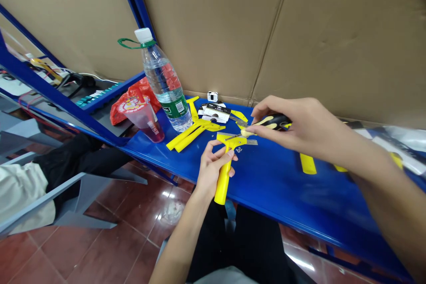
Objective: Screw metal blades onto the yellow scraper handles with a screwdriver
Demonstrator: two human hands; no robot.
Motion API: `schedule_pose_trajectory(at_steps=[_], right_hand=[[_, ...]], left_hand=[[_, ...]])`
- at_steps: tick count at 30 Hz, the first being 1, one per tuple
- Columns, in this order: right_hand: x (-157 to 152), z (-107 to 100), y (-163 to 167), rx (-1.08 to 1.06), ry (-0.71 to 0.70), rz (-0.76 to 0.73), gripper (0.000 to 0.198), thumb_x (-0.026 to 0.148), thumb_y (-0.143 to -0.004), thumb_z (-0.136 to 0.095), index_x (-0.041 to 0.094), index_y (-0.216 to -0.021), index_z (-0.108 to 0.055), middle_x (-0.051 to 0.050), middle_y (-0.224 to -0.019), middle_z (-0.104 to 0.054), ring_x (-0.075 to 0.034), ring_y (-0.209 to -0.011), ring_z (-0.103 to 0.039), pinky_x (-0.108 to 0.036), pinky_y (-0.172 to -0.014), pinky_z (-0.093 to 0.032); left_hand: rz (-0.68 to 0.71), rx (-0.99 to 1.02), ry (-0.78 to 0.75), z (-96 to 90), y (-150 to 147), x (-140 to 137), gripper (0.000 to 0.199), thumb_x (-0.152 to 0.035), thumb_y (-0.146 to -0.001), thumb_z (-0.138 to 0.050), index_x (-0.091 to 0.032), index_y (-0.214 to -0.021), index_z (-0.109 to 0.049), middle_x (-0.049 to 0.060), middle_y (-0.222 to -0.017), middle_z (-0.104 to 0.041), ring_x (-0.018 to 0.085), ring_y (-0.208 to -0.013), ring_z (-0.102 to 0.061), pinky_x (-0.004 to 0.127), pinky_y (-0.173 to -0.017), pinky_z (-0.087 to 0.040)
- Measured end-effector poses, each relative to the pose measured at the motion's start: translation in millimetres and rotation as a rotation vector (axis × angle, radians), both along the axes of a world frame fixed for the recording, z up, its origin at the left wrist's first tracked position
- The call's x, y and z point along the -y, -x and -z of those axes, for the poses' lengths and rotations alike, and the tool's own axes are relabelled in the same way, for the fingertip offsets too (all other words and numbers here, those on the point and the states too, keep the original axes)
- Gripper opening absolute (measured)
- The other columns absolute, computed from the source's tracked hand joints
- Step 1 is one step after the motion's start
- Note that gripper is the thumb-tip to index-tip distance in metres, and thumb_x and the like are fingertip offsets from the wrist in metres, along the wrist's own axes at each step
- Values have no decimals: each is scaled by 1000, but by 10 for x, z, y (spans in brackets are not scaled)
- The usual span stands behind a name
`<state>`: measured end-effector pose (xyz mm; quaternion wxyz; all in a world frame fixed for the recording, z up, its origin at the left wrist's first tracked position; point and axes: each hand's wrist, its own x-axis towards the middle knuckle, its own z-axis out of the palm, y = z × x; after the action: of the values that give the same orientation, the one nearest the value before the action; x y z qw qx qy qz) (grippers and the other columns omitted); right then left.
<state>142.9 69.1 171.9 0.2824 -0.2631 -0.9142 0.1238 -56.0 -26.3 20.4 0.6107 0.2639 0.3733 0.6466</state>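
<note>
In the head view, my left hand (213, 166) is wrapped around the handle of a yellow plastic scraper (222, 182), which has a wide head with a thin metal blade along it. My right hand (293, 120) grips a screwdriver (271, 122) with a black and pale yellow handle. Its shaft slants down to the left, and the tip meets the scraper's head near a small hole or screw. Just beyond my left hand, more yellow scraper pieces (189, 135) lie crossed on the blue table (266, 191).
A large water bottle (166, 84) and a plastic cup (146, 120) stand at the left, by a red bag (123, 106). Black-and-white packaging (216, 112) and a small white device (212, 96) lie at the back. Another yellow handle (308, 163) is under my right forearm. Cardboard (213, 22) walls the back.
</note>
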Motion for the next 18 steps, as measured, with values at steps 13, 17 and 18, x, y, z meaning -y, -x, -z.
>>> schedule_pose_trajectory(at_steps=[13, 17, 18], right_hand=[[-8, -57, -62, -10, 7, -76, 19, 46, -98, -76, 30, -106, -80, -4, -101, -84, -27, -81, -78, -39, -74, -58], [-45, -76, -105, 7, -18, -71, 22, 52, -101, -74, 31, -102, -81, -3, -95, -84, -26, -76, -76, -39, -70, -55], [-56, -71, -110, 10, -26, -63, 24, 54, -101, -74, 31, -102, -81, -3, -94, -84, -27, -76, -77, -39, -70, -55]], left_hand=[[-30, 25, 14, -46, -6, 14, 55, -29, -77, -101, -24, -113, -60, 4, -98, -76, 16, -76, -69, 20, -49, -48], [-56, 43, 19, -52, -19, 12, 56, -31, -75, -102, -24, -110, -58, 3, -95, -75, 16, -75, -69, 19, -48, -47], [-63, 48, 18, -55, -23, 12, 57, -31, -75, -102, -24, -110, -58, 2, -95, -74, 16, -75, -69, 19, -48, -46]])
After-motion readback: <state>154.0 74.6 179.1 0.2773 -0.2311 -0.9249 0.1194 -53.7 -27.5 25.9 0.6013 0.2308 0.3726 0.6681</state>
